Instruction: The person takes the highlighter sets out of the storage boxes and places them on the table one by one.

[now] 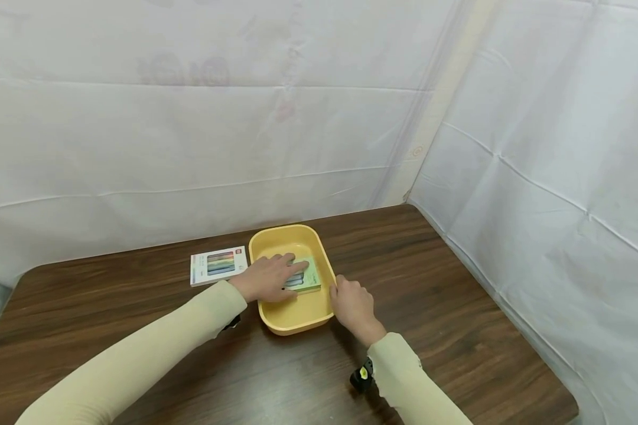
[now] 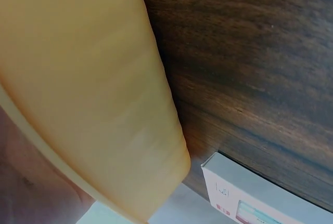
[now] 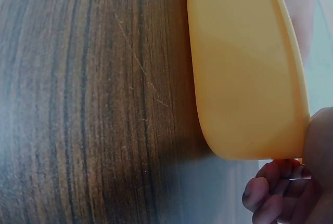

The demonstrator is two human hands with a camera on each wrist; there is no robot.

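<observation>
A yellow plastic bin (image 1: 293, 319) stands on the table, and a flat green box (image 1: 311, 278) with a picture on its top lies inside it. My left hand (image 1: 268, 278) reaches over the bin's left rim and grips the green box, its thumb at the near edge and its fingers across the top toward the far edge. At the bin's right side, my right hand (image 1: 353, 307) holds the rim. Curled fingertips (image 3: 257, 193) show by the bin's end in the right wrist view. The bin's wall hides most of the left hand in the left wrist view.
Left of the bin, close beside it, lies a white box (image 1: 219, 265) with a picture of coloured pens. The dark wooden table (image 1: 430, 283) ends at a white sheet wall (image 1: 191, 141) at the back and another on the right.
</observation>
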